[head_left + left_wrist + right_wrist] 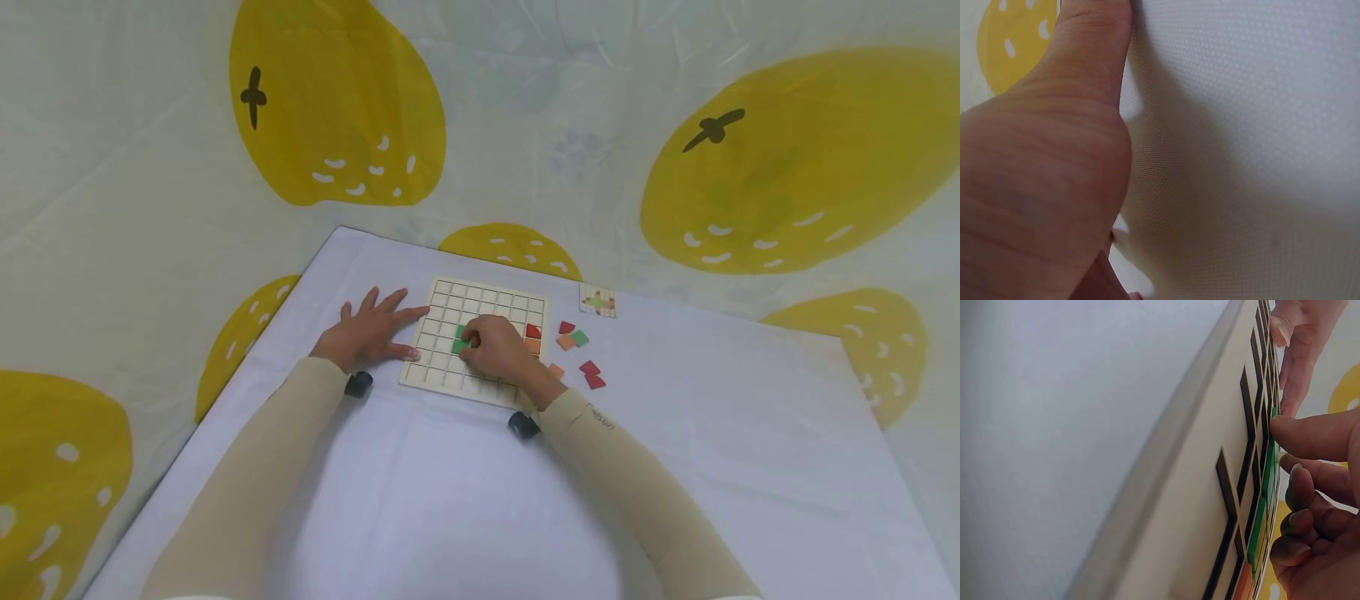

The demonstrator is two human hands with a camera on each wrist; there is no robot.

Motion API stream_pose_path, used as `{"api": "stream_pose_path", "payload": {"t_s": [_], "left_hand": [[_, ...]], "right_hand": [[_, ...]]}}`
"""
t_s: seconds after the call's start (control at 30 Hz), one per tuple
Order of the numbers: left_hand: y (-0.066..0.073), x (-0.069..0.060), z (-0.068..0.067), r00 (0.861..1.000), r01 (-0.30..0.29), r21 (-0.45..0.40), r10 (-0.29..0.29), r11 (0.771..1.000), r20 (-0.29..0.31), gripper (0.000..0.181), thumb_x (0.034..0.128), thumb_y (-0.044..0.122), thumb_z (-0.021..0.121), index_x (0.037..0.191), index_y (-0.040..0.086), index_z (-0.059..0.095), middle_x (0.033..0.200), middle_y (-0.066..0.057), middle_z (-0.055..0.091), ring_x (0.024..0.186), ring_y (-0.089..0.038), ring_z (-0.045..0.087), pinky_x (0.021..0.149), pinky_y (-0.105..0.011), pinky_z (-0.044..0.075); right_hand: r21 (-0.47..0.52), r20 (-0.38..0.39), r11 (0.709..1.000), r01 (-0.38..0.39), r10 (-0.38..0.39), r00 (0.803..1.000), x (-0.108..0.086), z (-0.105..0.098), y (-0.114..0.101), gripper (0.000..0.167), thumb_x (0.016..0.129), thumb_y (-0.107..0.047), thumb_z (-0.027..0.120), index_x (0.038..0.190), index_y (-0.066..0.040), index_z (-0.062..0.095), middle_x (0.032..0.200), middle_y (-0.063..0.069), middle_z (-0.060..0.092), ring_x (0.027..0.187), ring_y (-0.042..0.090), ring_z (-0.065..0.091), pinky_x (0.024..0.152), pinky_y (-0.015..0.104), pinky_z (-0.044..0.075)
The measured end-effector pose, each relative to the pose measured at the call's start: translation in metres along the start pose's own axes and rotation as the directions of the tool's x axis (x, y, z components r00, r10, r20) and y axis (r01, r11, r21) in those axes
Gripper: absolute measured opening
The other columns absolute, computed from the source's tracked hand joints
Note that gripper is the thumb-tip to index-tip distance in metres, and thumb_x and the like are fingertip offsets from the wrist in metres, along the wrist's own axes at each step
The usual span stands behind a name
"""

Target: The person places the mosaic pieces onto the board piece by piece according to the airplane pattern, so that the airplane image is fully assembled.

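A pale square board (pixel 433 376) with a dark-lined grid lies on the white table. My left hand (pixel 371 329) spreads its fingers flat at the board's left side, with the index fingertip and thumb touching its edge. Over the middle of the board, my right hand (pixel 501 346) has thumb and index finger pinched at a green tile (pixel 460 345); its other fingers curl in. In the right wrist view, the thumb rests against a green tile (pixel 1269 469) in the grid. The right hand hides part of the board. A red tile (pixel 533 331) and an orange tile (pixel 532 345) sit near its right edge.
Right of the board lie several loose tiles, among them a red one (pixel 590 367), an orange one (pixel 556 372) and a green one (pixel 579 337). A small card with a coloured pattern (pixel 597 301) is at the table's back edge. Fruit-printed cloth (pixel 525 150) hangs behind.
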State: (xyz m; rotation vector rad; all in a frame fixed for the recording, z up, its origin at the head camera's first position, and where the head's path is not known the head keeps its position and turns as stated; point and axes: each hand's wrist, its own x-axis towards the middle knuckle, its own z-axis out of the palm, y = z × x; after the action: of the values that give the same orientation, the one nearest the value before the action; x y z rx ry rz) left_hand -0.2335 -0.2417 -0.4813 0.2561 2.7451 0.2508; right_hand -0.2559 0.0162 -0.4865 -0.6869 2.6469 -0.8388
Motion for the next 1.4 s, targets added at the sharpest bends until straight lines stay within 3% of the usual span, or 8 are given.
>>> {"api": "stream_pose_path", "payload": {"t_s": [0.27, 0.5, 0.7, 0.9, 1.03, 1.17, 1.4], "left_hand": [[0.001, 0.001, 0.001, 1.0, 0.018, -0.002, -0.018, 1.0, 0.014, 0.088, 0.0877, 0.076, 0.06, 0.162, 0.055, 0.017, 0.179, -0.001, 0.001, 0.161, -0.052, -0.002, 0.118, -0.085, 0.009], [0.003, 0.001, 0.001, 1.0, 0.027, -0.008, -0.027, 1.0, 0.011, 0.089, 0.0873, 0.075, 0.062, 0.161, 0.057, 0.016, 0.179, 0.0, 0.0, 0.162, -0.051, -0.004, 0.118, -0.084, 0.008], [0.003, 0.0, -0.001, 0.999, 0.031, -0.001, -0.031, 1.0, 0.019, 0.089, 0.0884, 0.073, 0.063, 0.162, 0.055, 0.016, 0.179, -0.001, 0.0, 0.161, -0.052, -0.003, 0.118, -0.085, 0.009], [0.002, 0.0, -0.001, 0.998, 0.041, -0.013, -0.041, 0.999, 0.042, 0.089, 0.0886, 0.073, 0.063, 0.162, 0.055, 0.016, 0.179, -0.001, -0.002, 0.161, -0.052, -0.004, 0.119, -0.084, 0.008], [0.002, -0.001, -0.001, 0.999, 0.034, -0.006, -0.034, 0.999, 0.037, 0.088, 0.0895, 0.073, 0.062, 0.162, 0.055, 0.016, 0.179, -0.001, -0.001, 0.161, -0.052, -0.003, 0.119, -0.084, 0.009], [0.003, -0.002, -0.002, 0.999, 0.032, 0.0, -0.032, 0.999, 0.035, 0.087, 0.0902, 0.073, 0.061, 0.162, 0.055, 0.015, 0.179, -0.001, -0.001, 0.161, -0.052, -0.004, 0.119, -0.084, 0.009], [0.0, 0.003, 0.0, 0.998, 0.036, -0.006, -0.035, 0.999, 0.046, 0.089, 0.0882, 0.075, 0.061, 0.162, 0.057, 0.014, 0.179, 0.0, -0.003, 0.162, -0.05, -0.006, 0.119, -0.084, 0.008]], "right_hand": [[0.012, -0.028, 1.0, 0.016, -0.015, 0.999, -0.005, -0.006, 0.009, 0.019, 0.093, -0.022, 0.078, 0.108, -0.011, 0.076, 0.09, 0.003, 0.063, 0.085, 0.02, 0.057, 0.073, 0.03, 0.048], [0.014, -0.06, 1.0, -0.022, 0.023, 0.998, -0.015, -0.033, 0.039, 0.021, 0.094, -0.015, 0.074, 0.114, -0.01, 0.077, 0.092, 0.007, 0.064, 0.088, 0.022, 0.057, 0.074, 0.03, 0.048], [0.059, -0.066, 0.982, -0.181, 0.185, 0.98, -0.029, -0.061, 0.081, 0.025, 0.096, -0.016, 0.069, 0.12, -0.013, 0.075, 0.1, 0.01, 0.063, 0.095, 0.025, 0.055, 0.072, 0.031, 0.048], [0.076, -0.072, 0.945, -0.317, 0.322, 0.944, -0.042, -0.084, 0.122, 0.029, 0.097, -0.018, 0.071, 0.125, -0.015, 0.073, 0.105, 0.013, 0.061, 0.089, 0.029, 0.059, 0.061, 0.029, 0.054], [0.077, -0.057, 0.922, -0.38, 0.385, 0.921, -0.048, -0.093, 0.142, 0.036, 0.095, -0.02, 0.073, 0.131, -0.017, 0.07, 0.114, 0.012, 0.06, 0.103, 0.029, 0.057, 0.073, 0.03, 0.06], [0.084, -0.035, 0.916, -0.392, 0.396, 0.918, -0.049, -0.096, 0.153, 0.042, 0.093, -0.024, 0.077, 0.135, -0.02, 0.069, 0.121, 0.01, 0.061, 0.112, 0.029, 0.056, 0.087, 0.035, 0.062], [0.085, -0.025, 0.92, -0.382, 0.385, 0.922, -0.046, -0.1, 0.159, 0.034, 0.094, -0.022, 0.077, 0.127, -0.016, 0.074, 0.111, 0.013, 0.061, 0.112, 0.029, 0.054, 0.086, 0.035, 0.057]]}}
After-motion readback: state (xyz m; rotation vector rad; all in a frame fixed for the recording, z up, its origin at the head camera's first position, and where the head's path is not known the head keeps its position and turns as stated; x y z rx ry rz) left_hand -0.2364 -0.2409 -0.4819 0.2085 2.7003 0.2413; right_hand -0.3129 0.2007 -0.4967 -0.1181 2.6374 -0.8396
